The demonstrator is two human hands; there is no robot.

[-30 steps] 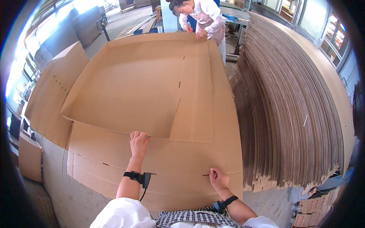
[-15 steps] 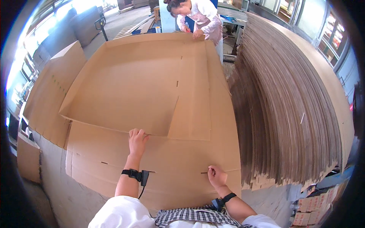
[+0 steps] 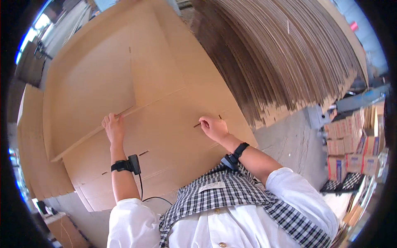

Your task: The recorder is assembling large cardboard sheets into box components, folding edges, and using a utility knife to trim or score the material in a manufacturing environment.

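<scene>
A large brown cardboard sheet with upturned edges lies on a wider flat cardboard sheet that has short dark slots cut in it. My left hand has its fingers hooked over the near raised edge of the upper sheet, close to its corner. To the right, my right hand is curled closed just above the lower sheet, beside a slot. Whether anything is inside those fingers is hidden. Each wrist wears a black strap with a small device.
A tall stack of cardboard sheets stands right of the work surface. Upright cardboard panels line the left side. Tied cardboard bundles and a black crate are at the far right on the concrete floor.
The view has swung right and downward, so the co-worker at the far end has left it. My left hand stays at the cardboard edge; my right hand remains closed near the slot.
</scene>
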